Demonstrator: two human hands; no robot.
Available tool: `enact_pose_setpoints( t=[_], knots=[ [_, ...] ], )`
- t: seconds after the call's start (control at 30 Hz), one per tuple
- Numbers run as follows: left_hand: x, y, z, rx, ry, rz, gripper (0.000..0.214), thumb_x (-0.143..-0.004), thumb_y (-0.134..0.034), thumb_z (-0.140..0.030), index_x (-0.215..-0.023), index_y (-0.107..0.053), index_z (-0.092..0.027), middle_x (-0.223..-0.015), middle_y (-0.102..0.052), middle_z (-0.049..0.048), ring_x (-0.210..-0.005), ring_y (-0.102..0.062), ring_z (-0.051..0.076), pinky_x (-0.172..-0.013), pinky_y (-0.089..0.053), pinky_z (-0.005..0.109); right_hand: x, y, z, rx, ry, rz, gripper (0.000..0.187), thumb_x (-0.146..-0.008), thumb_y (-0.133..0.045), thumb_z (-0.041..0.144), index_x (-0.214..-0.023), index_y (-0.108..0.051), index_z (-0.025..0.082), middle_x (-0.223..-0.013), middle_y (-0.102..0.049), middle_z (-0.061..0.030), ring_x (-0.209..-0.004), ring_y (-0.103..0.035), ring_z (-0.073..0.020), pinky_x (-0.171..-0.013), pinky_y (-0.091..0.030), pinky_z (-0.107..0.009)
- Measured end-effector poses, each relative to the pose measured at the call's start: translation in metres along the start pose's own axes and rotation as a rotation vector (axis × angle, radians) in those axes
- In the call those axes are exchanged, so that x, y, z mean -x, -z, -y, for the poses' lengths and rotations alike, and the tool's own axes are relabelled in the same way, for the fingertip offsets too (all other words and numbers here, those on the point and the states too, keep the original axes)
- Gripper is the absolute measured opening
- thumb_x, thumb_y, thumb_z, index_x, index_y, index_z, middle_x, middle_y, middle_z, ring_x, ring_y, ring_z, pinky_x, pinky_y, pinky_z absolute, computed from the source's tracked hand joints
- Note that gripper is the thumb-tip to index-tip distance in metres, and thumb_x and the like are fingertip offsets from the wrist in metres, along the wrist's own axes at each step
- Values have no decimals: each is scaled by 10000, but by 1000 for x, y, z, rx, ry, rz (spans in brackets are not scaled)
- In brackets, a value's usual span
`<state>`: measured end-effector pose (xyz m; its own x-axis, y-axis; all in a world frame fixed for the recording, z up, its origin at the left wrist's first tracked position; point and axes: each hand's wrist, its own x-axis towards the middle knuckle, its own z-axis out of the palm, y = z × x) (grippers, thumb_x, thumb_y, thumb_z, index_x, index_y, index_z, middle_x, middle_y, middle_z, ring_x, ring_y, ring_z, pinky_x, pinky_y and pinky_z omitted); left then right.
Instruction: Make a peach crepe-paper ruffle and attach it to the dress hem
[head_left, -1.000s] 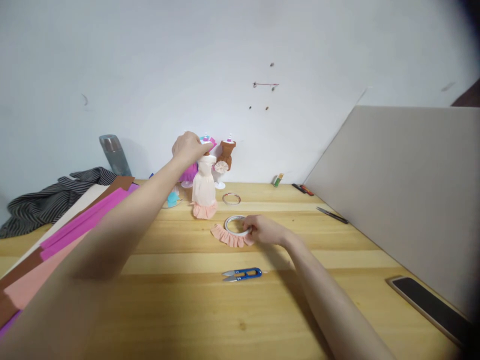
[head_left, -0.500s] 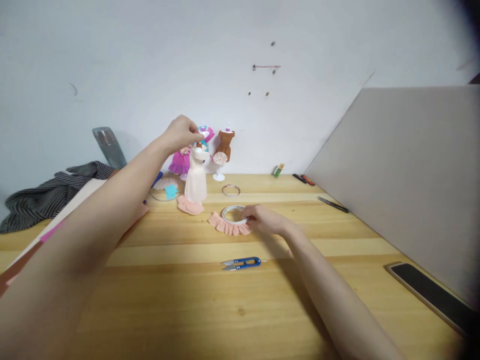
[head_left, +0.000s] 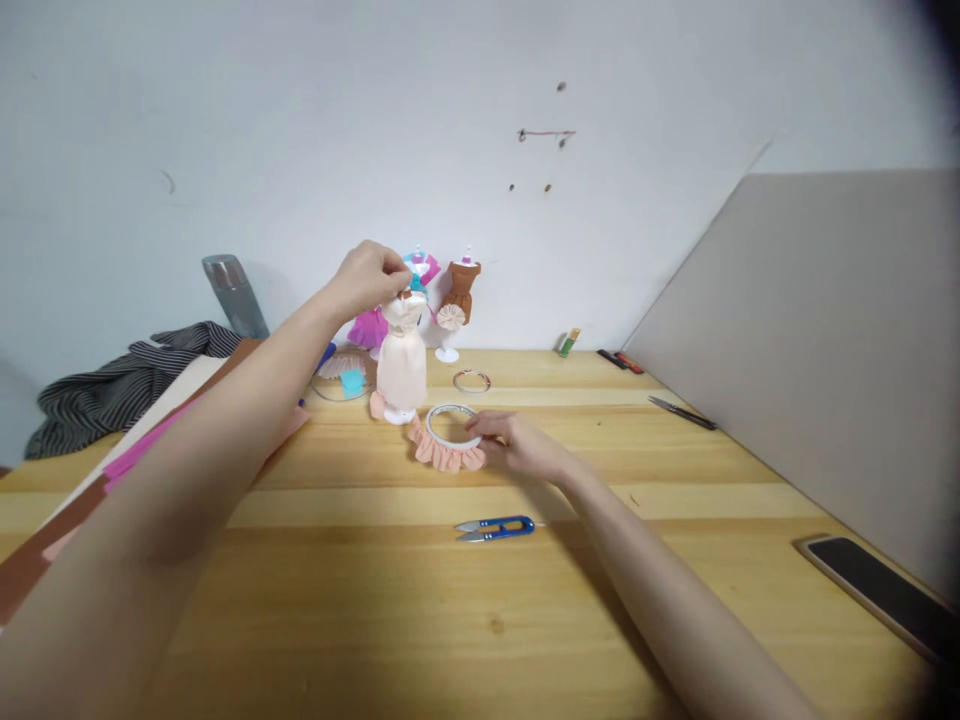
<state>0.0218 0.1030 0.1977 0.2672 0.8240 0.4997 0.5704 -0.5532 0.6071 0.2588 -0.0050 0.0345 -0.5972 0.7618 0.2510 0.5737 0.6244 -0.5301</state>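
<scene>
My left hand (head_left: 373, 275) reaches far forward, its fingers pinched at the neck of a small dress form in a cream dress (head_left: 402, 365). The form stands upright on its white round base (head_left: 400, 416). A rounded peach piece (head_left: 377, 404) lies beside that base. Just right of the form, my right hand (head_left: 525, 447) is closed on the right side of a thin white ring (head_left: 452, 443), tilted above the table. A gathered peach ruffle (head_left: 448, 459) runs along the ring's near edge; I cannot tell whether they are joined. Nearer me lie blue thread snips (head_left: 496, 528).
Behind stand dress forms in brown (head_left: 459, 290) and magenta (head_left: 367, 328). A second ring (head_left: 472, 381), a glue stick (head_left: 568, 342), a dark craft knife (head_left: 682, 412) and a phone (head_left: 877, 590) lie around. Left are striped cloth (head_left: 112, 385), a bottle (head_left: 235, 295) and coloured sheets (head_left: 142, 450).
The white ring and ruffle have shifted left toward the cream-dressed form in my right hand. The form's base now shows, with the peach piece left of it. The view has swung slightly left.
</scene>
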Motion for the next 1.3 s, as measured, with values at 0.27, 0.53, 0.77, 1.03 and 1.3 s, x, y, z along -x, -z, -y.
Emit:
enact_pose_setpoints(
  t=[0.27,0.53,0.77,1.03,1.3],
  knots=[
    [1,-8,-2,-64,-101,19,155,-684,-549,-183,-727,-689,-132,-658,-632,55,-640,-511,150,-606,-380,288,-1,-4,2,10,-2,-22,181,-836,-477,127,-784,-647,160,-942,-679,-99,-871,-615,-187,-755,-453,-282],
    [9,-8,-1,-176,-248,-84,277,-712,-606,-258,-947,-702,-146,-798,-629,42,-710,-531,145,-723,-406,296,-1,-3,8,22,20,-9,198,-856,-452,134,-792,-638,157,-973,-679,-110,-911,-619,-192,-766,-459,-290],
    [32,-4,-13,-105,-237,-247,201,-760,-613,-293,-919,-669,-185,-899,-620,45,-827,-544,164,-785,-411,294,-2,-2,11,1,30,-6,222,-857,-442,115,-855,-662,153,-968,-687,-115,-892,-620,-196,-792,-468,-320],
    [145,-47,36,573,645,61,297,-765,-585,-415,-632,-602,-151,-576,-576,26,-448,-473,104,-476,-375,252,2,0,9,-185,-12,-12,186,-872,-494,197,-915,-671,154,-1033,-677,-116,-928,-623,-195,-789,-480,-322],
    [188,-75,64,1157,987,266,290,-636,-752,-476,-761,-686,-223,-827,-710,43,-795,-620,172,-777,-473,295,0,-2,17,-259,-103,86,187,-874,-501,251,-866,-656,146,-1005,-667,-103,-843,-618,-172,-725,-471,-281]
  ],
)
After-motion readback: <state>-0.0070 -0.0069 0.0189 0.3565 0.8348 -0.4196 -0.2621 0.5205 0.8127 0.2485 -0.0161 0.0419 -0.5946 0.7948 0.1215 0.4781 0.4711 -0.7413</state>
